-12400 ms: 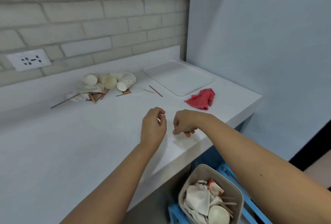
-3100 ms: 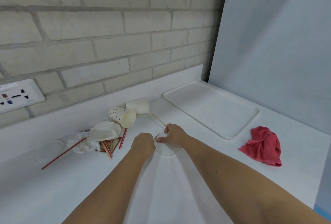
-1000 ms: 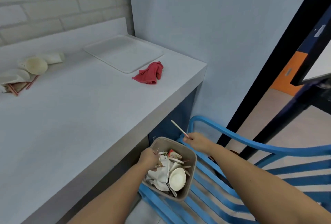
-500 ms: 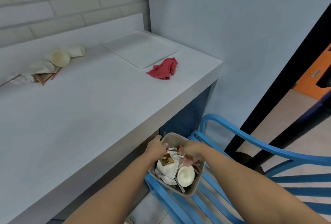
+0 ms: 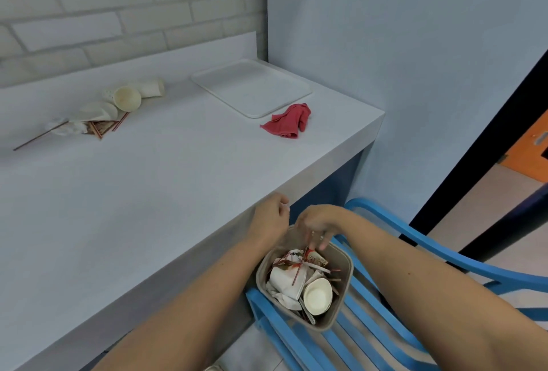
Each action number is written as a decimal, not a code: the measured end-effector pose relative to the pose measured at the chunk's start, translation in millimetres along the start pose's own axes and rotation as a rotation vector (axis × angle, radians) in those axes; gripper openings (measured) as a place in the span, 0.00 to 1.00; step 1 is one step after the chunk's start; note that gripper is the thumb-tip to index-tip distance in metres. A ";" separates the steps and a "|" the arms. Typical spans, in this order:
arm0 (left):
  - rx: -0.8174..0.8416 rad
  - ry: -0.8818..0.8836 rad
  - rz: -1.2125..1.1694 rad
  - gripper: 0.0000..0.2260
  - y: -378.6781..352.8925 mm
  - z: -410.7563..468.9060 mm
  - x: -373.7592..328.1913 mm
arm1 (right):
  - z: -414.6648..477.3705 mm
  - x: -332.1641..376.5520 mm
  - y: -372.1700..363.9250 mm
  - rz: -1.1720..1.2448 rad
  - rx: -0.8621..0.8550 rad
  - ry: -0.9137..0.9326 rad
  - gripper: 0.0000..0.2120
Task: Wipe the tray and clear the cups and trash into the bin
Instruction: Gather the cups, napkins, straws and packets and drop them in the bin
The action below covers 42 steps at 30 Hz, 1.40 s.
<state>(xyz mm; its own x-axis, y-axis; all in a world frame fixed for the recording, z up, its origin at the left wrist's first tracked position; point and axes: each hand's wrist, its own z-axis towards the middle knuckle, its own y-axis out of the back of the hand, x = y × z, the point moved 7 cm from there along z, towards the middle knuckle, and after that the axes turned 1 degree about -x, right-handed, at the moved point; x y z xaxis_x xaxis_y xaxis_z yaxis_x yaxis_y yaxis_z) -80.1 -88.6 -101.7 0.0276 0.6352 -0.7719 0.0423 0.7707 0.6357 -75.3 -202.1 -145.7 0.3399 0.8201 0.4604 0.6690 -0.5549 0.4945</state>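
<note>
Far out at ten o'clock from the bin, the litter waits on the counter [image 5: 148,207]: a long stick [image 5: 38,140], a crumpled tissue [image 5: 66,129] and tipped paper cups [image 5: 127,98], all heaped close to the brick wall. At twelve o'clock lies the tray [image 5: 252,86], bare, with the red cloth [image 5: 289,123] just beside its near corner. Nearer, the left hand [image 5: 271,218] hangs by the counter edge with fingers loosely curled and nothing visible in them. At its three o'clock, the right hand [image 5: 318,224] points its fingers down over the bin [image 5: 342,259]. A red stir stick [image 5: 298,271] stands nearly upright just under those fingertips, and I cannot tell whether it is pinched or already loose. The step in hand looks like dropping that stick, and it is best released low and over the middle of the bin. The bin is nearly full and stands on the slatted blue chair [image 5: 361,203], so anything let go near the rim could bounce out or slip between the slats. Pressing the contents down may help before the bulkier cups come across.
</note>
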 end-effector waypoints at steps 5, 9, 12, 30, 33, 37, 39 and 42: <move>-0.078 -0.090 -0.083 0.09 33.8 4.4 -20.2 | -19.6 49.4 13.2 -0.051 0.109 0.059 0.22; -0.192 -0.108 -0.053 0.09 74.8 14.7 -23.0 | -36.9 97.7 26.9 -0.184 0.111 0.142 0.18; -0.255 -0.086 -0.049 0.09 108.0 25.3 -15.4 | -40.8 133.3 38.7 -0.220 0.010 0.231 0.11; -0.434 0.207 0.128 0.08 308.8 94.6 139.3 | 20.9 339.8 17.4 -0.232 -0.180 0.523 0.03; -0.429 0.253 0.145 0.09 333.0 102.0 166.1 | 36.5 367.6 11.3 -0.228 -0.196 0.547 0.03; -0.405 0.309 0.167 0.10 362.0 113.1 198.8 | 57.7 404.6 0.2 -0.242 -0.238 0.588 0.11; -0.403 0.329 0.165 0.11 375.0 119.1 212.5 | 67.9 422.3 -4.9 -0.264 -0.269 0.619 0.13; -0.412 0.342 0.152 0.12 393.0 129.9 227.9 | 84.3 448.6 -11.7 -0.343 -0.342 0.658 0.17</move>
<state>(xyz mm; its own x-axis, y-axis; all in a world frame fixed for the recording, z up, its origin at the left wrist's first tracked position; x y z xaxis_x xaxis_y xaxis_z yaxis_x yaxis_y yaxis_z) 72.5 352.5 -28.5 -0.3258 0.6676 -0.6695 -0.3331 0.5817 0.7421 125.1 184.1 -7.1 -0.3760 0.7612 0.5284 0.3906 -0.3869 0.8353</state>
